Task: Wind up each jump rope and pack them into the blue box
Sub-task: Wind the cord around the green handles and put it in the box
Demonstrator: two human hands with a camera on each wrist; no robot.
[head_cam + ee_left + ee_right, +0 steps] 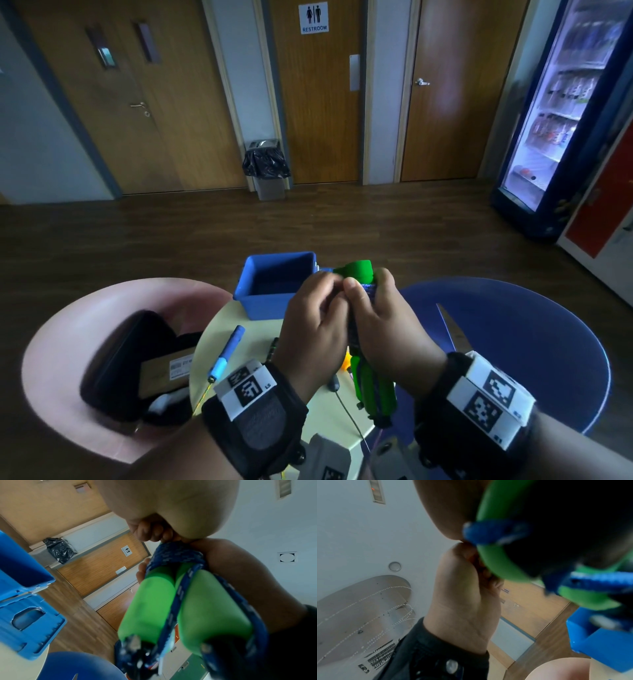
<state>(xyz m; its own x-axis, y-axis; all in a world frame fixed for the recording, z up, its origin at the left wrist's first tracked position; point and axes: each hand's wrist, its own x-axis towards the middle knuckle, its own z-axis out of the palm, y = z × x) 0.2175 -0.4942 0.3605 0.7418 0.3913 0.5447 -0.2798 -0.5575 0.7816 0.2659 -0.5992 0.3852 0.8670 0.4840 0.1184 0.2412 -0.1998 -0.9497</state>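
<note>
Now your right hand (pixel 387 329) grips the green jump rope (pixel 356 272) above the round table's (pixel 246 322) far edge, your left hand (pixel 315 325) pinches its blue cord (pixel 173 555); tuck it, then drop it into the blue box (pixel 274 284)

Both hands (pixel 349 325) around green jump rope (pixel 358 272)

This looks like a common area in an office or public building — not a home. Three wooden doors (pixel 164 102) stand in a row, and one carries a RESTROOM sign (pixel 313 17). A bin (pixel 267 169) with a black bag stands between the doors. At the right a lit drinks fridge (pixel 561 113) holds bottles. The floor is dark wood, and plastic chairs (pixel 534 329) stand around a small round table (pixel 253 346).
</note>
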